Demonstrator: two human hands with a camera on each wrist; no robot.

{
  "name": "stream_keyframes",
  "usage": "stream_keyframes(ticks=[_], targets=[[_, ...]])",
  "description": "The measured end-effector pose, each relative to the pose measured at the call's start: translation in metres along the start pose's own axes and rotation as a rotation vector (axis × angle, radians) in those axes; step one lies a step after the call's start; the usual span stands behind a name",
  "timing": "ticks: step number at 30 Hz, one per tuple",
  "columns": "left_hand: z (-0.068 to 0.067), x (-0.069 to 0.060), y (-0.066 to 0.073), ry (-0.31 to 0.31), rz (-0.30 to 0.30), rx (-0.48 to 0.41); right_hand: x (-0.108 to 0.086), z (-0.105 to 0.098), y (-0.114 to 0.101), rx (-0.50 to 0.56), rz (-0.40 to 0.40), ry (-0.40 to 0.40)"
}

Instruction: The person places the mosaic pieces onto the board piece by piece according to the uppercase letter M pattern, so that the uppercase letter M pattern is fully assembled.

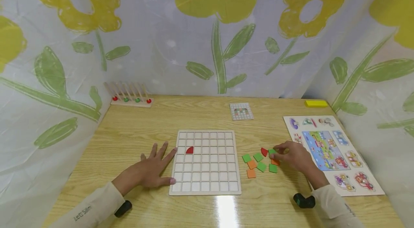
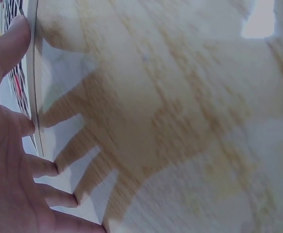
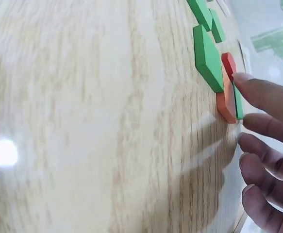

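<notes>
A white grid board [image 1: 205, 193] lies on the table, a red quarter-circle tile [image 1: 190, 150] in one upper-left cell. My left hand [image 1: 154, 168] is spread with straight fingers, its thumb and fingertips at the board's left edge; in the left wrist view the palm [image 2: 8, 160] faces the camera beside the frame. To the right of the board, my right hand [image 1: 292, 154] pinches a green square tile [image 1: 271, 152] between thumb and index finger. Close to it are another red quarter-circle tile [image 1: 264, 152] and an orange tile [image 1: 275, 162]. In the right wrist view the other fingers curl loosely.
More green tiles [image 1: 261, 166] and orange tiles [image 1: 251, 173] lie scattered right of the board. Behind stands a small pattern card [image 1: 241, 111]. A picture puzzle board [image 1: 326, 181] is at the right, a yellow block [image 1: 316, 103] at back right, a peg stand [image 1: 130, 103] at back left.
</notes>
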State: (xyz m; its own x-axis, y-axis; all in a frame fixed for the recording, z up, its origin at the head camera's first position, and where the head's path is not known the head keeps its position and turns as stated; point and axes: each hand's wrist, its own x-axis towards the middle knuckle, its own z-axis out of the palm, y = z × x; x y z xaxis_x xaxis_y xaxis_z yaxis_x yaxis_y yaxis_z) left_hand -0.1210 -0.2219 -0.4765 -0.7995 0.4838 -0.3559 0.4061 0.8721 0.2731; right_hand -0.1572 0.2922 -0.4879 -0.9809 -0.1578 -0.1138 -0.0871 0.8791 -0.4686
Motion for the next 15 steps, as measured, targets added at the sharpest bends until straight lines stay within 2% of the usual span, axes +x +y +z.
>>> stream_keyframes(ticks=[6, 15], targets=[[-0.0001, 0.0013, -0.0002, 0.001, 0.000, 0.005, -0.0014, 0.0016, -0.0015, 0.004, 0.017, 0.019], [-0.0021, 0.0004, -0.0015, -0.019, -0.005, -0.041, -0.0025, 0.0026, -0.0053, 0.010, 0.041, 0.011]])
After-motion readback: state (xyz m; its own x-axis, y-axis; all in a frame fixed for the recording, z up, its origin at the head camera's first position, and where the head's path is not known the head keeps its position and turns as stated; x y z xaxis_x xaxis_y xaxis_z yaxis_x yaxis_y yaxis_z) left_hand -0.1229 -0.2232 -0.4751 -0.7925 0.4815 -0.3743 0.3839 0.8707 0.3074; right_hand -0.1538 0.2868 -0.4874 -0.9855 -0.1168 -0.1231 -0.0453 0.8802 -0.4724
